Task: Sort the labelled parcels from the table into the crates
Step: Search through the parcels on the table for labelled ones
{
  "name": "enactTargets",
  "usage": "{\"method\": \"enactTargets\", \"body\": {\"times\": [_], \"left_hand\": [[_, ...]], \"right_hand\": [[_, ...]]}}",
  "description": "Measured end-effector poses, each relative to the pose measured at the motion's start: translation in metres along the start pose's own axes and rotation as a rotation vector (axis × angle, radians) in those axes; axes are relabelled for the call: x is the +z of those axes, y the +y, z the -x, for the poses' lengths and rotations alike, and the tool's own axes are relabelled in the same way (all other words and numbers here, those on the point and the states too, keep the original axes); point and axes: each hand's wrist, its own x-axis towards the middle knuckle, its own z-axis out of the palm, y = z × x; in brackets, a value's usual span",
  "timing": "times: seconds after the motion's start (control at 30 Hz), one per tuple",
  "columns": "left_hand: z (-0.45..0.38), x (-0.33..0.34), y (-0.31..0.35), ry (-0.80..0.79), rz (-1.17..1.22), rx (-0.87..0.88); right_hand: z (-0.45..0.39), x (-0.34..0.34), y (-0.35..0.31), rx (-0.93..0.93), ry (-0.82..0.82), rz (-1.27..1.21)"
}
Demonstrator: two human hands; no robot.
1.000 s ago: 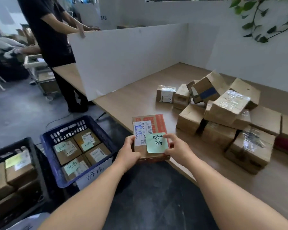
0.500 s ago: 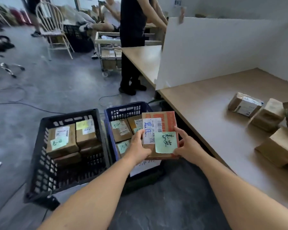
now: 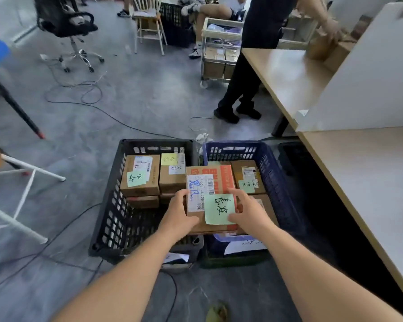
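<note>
holding the parcel (image 3: 211, 198) w/ both hands, we keep it flat and label-up so we can read the green note (image 3: 219, 209) stuck on its top. our left hand (image 3: 178, 216) grips the left edge, fingers curled on the side and thumb on top. our right hand (image 3: 248, 211) grips the right edge, thumb pressing on the note, prob so it won't slip off. the parcel hangs in the air, right over the gap where the black crate (image 3: 107, 219) and the blue crate (image 3: 275, 182) meet, not in either one yet. the writing on our note looks like the note on a box (image 3: 140, 175) in the black crate, so we think it goes there. the blue crate's box (image 3: 247, 176) has a note w/ diff writing. the black crate has free room at the front, near us, so that looks like the spot. two hands keep it level bc it's wide and thin. the table (image 3: 358, 177) is on our right.
</note>
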Motion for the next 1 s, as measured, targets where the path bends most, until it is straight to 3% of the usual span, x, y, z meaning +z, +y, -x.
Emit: {"method": "enactTargets", "body": {"times": [0.5, 0.8, 1.0], "left_hand": [[-0.062, -0.029, -0.061, 0.164, -0.049, -0.244], [-0.105, -0.07, -0.122, 0.019, -0.097, -0.282], [-0.143, -0.079, -0.205, -0.07, -0.238, -0.363]], "right_hand": [[-0.098, 0.061, -0.033, -0.122, -0.296, 0.23], [-0.138, 0.143, -0.051, -0.076, -0.361, 0.244], [-0.171, 0.23, -0.044, 0.032, -0.424, 0.214]]}}
